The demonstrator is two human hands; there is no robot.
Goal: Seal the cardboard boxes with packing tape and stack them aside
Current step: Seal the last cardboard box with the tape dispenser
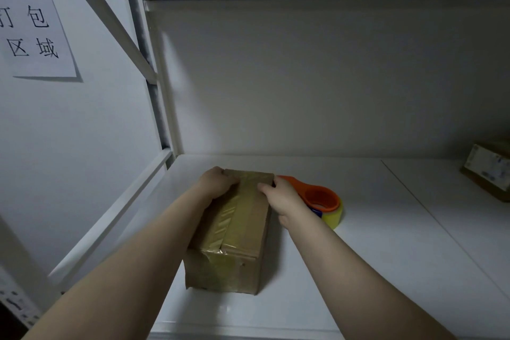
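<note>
Cardboard box (242,229), brown and oblong, sits lengthwise on the smooth white shelf (386,257), toward its left side. Glossy, wrinkled tape strip (229,218) runs along the top seam and over the near end. Left hand (216,182) curls over the far left corner, right hand (284,196) grips the far right edge, fingertips hidden. Orange tape dispenser (323,199) with a yellowish roll lies just right, partly behind the wrist. Second box (488,171) is cut off at the right edge, its label unreadable. Wall sign (30,22) reads 件 打包 区域, top cropped.

Packing stockroom, white metal shelving (358,232), paper wall sign (33,22), taped cardboard box (242,232), tape dispenser (323,201)
</note>
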